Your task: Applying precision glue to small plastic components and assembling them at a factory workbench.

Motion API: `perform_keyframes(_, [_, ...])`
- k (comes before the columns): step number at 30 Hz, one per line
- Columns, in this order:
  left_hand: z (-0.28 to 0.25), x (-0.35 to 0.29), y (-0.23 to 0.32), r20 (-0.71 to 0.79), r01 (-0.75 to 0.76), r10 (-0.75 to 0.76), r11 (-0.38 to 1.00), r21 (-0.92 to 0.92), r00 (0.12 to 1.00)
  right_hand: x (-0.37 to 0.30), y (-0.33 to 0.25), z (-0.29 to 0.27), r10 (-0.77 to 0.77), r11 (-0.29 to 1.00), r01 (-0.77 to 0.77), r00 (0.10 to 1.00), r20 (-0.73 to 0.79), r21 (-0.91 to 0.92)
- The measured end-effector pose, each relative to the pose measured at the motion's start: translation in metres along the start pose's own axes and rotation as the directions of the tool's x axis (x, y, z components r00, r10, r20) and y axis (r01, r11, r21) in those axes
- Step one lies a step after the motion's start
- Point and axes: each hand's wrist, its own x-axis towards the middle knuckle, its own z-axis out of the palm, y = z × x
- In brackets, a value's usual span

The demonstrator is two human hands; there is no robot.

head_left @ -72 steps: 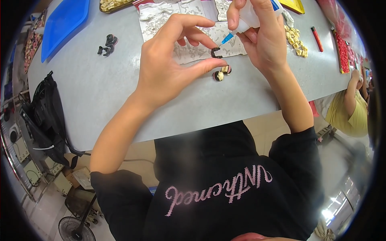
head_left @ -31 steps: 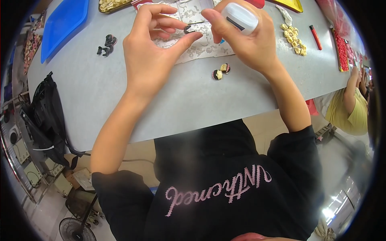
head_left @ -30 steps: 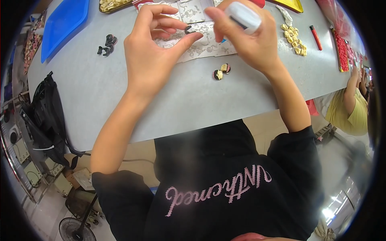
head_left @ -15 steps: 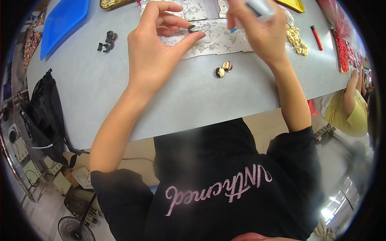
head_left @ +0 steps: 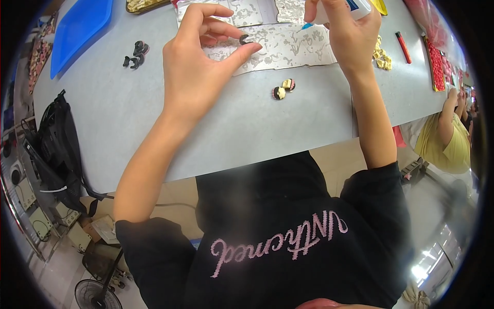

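Note:
My left hand (head_left: 191, 69) pinches a small black curved piece (head_left: 244, 39) between thumb and forefinger, above a pale sheet (head_left: 285, 54) covered in grey smears. Wrapped round a white squeeze bottle (head_left: 355, 10) is my right hand (head_left: 351, 44). The bottle lies tilted, and its blue nozzle (head_left: 307, 26) with a thin tip points down-left over the sheet, apart from the black piece. On the grey table, nearer me than the sheet, lie two small black, pink and cream pieces (head_left: 279, 92), side by side.
Loose black pieces (head_left: 135, 61) lie at left, near a blue tray (head_left: 77, 38). Cream pieces (head_left: 382, 59), a red pen-like tool (head_left: 403, 47) and a tray of red bits (head_left: 435, 67) are at right. A black backpack (head_left: 56, 149) hangs by the left table edge.
My right hand has moved slightly right with the bottle, so the nozzle sits farther up the sheet. My left hand has barely moved and keeps the black piece pinched.

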Motion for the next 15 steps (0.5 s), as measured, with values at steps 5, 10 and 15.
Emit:
perform_keyframes(5, [0.0,-0.001,0.0,-0.003,-0.02,0.02,1.0,-0.014,1.0,-0.002,-0.015,0.007,0.191,0.44,-0.181,0.976,-0.106,-0.88])
perform_keyframes(10, [0.0,-0.002,0.003,-0.014,-0.045,0.045,0.999,-0.009,0.999,-0.002,-0.017,-0.003,0.193,0.383,-0.239,0.965,-0.176,-0.892])
perform_keyframes(15, [0.001,-0.001,0.002,-0.001,-0.045,0.045,0.999,0.015,0.999,-0.001,-0.02,-0.002,0.109,0.451,-0.163,0.986,-0.127,-0.878])
